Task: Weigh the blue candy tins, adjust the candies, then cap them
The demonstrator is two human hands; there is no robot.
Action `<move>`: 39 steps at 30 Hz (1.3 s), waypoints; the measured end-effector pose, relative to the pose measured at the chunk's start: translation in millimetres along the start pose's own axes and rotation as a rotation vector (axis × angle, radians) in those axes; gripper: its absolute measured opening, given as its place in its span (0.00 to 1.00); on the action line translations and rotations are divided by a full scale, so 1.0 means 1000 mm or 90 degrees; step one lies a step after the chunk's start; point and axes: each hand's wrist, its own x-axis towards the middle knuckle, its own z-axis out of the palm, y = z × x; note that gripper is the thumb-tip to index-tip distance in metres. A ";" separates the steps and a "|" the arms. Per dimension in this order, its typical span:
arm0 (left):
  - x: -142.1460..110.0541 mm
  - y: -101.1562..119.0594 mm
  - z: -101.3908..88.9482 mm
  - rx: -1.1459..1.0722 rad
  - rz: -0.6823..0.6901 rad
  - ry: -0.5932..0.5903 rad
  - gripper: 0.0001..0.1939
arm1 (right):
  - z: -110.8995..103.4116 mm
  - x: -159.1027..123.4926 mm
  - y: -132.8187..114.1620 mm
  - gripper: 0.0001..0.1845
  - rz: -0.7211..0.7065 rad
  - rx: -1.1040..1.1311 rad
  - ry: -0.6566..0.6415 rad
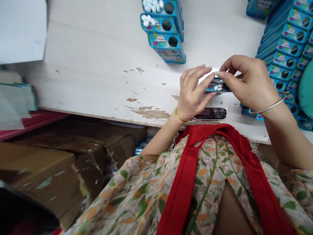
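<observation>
A small blue tin (209, 88) with several white candies (218, 87) on its top sits on a white scale (226, 114) with a black display panel. My left hand (193, 89) is at the tin's left end, thumb on the near side and fingers reaching over the far side. Over the tin's right part, my right hand (253, 80) has its thumb and index finger pinched together. Whatever is between those fingertips is too small to make out. The right hand partly hides the tin's opening.
Several blue tins (166, 49) stand in a row at the back middle, two topped with white candies (148, 20). Many more tins (285, 62) are packed at the right, beside a turquoise round object (306, 89). Cardboard boxes (36, 169) lie below the white table's edge (97, 121).
</observation>
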 end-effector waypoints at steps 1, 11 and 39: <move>-0.001 -0.001 -0.001 0.000 -0.012 -0.004 0.25 | 0.000 0.000 -0.001 0.08 0.000 0.011 -0.001; -0.013 -0.010 -0.009 -0.026 -0.103 0.011 0.28 | -0.002 0.001 -0.002 0.09 -0.040 -0.046 -0.007; -0.058 -0.016 -0.018 -0.011 -0.094 0.074 0.15 | 0.028 -0.088 0.058 0.09 0.077 0.212 0.203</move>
